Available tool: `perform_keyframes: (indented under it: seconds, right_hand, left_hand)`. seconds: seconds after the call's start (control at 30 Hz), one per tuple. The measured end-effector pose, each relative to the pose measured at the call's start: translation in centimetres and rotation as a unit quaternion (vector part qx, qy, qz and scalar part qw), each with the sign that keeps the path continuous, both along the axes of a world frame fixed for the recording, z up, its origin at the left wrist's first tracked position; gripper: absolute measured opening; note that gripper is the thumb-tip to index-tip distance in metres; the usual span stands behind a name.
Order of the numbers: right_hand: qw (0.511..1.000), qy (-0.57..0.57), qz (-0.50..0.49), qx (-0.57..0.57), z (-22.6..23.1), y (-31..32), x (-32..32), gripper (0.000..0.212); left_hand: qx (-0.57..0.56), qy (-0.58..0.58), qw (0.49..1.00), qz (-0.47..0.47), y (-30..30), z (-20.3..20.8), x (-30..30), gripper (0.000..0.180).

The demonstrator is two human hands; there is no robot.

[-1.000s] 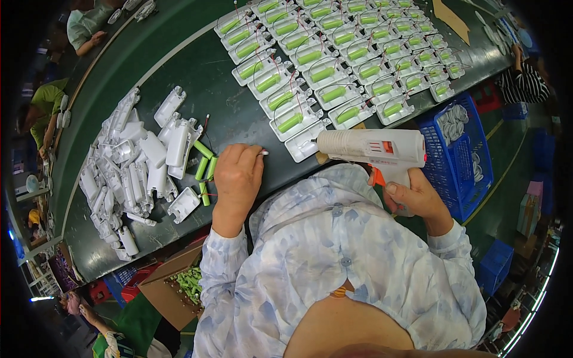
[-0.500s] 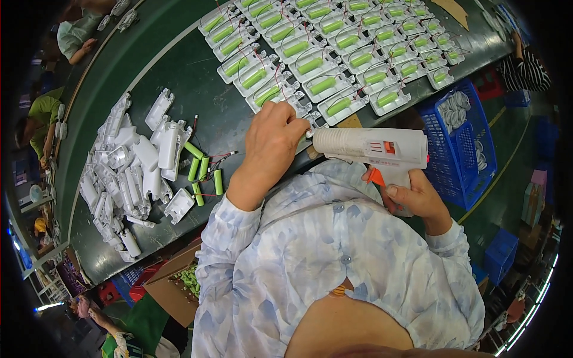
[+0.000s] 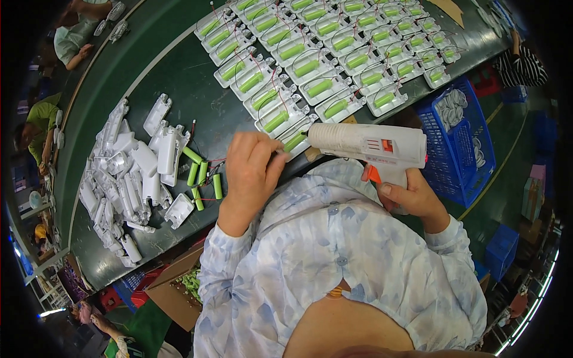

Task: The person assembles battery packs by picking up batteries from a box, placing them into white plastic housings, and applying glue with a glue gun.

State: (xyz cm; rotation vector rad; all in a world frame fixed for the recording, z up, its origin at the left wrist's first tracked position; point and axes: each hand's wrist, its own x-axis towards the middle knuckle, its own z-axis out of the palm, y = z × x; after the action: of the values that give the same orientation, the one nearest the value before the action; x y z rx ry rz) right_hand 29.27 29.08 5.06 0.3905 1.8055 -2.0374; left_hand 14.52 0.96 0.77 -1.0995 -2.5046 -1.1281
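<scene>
My right hand (image 3: 412,194) grips a white hot glue gun (image 3: 352,142) with an orange trigger, its nozzle pointing left. By the nozzle tip lies a green cylindrical battery (image 3: 294,141), at the near end of a row of white plastic shells. My left hand (image 3: 248,176) is closed, thumb and fingertips pinched at this battery's left end; the fingers partly hide what they hold. Just beyond is another white shell with a green battery (image 3: 276,122) and thin wires in it.
Rows of white shells with green batteries (image 3: 319,88) cover the table's far part. To the left lie a heap of white plastic shells (image 3: 143,155) and several loose batteries (image 3: 203,173). A blue crate (image 3: 459,173) stands at the right, a cardboard box (image 3: 173,292) below the table. Other people sit around.
My left hand has moved toward me and slightly left, uncovering the shell and battery it hid. The glue gun has shifted slightly left and stays in my right hand.
</scene>
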Motion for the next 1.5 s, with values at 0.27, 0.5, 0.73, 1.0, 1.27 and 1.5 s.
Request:
perform_keyframes:
  seconds: [0.27,0.5,0.73,1.0,1.27,1.5]
  right_hand:
    - [1.0,0.013,0.012,0.002,-0.2,-0.5,-0.6,0.05]
    - [0.999,-0.007,0.01,0.039,0.4,-0.1,0.0,0.044]
    - [0.999,-0.019,0.039,0.032,-0.2,0.8,0.3,0.039]
    - [0.997,0.037,-0.001,-0.074,-0.7,0.6,-1.3,0.056]
    - [0.949,0.052,-0.031,-0.309,-3.0,0.5,-3.4,0.064]
    - [0.948,0.058,0.023,-0.311,-2.5,-3.4,-7.2,0.064]
  left_hand:
    - [-0.052,-0.009,0.999,0.006,-0.8,-1.6,1.2,0.031]
    - [-0.05,-0.009,0.999,0.008,-0.7,-2.2,0.7,0.028]
    - [-0.043,0.004,0.999,0.021,-0.9,-2.7,0.8,0.027]
    - [-0.035,0.007,0.999,0.033,-1.0,-2.3,1.5,0.03]
    - [-0.088,0.108,0.948,0.286,-9.2,0.6,0.0,0.036]
    - [-0.259,-0.003,0.881,0.396,-13.3,1.0,-2.3,0.045]
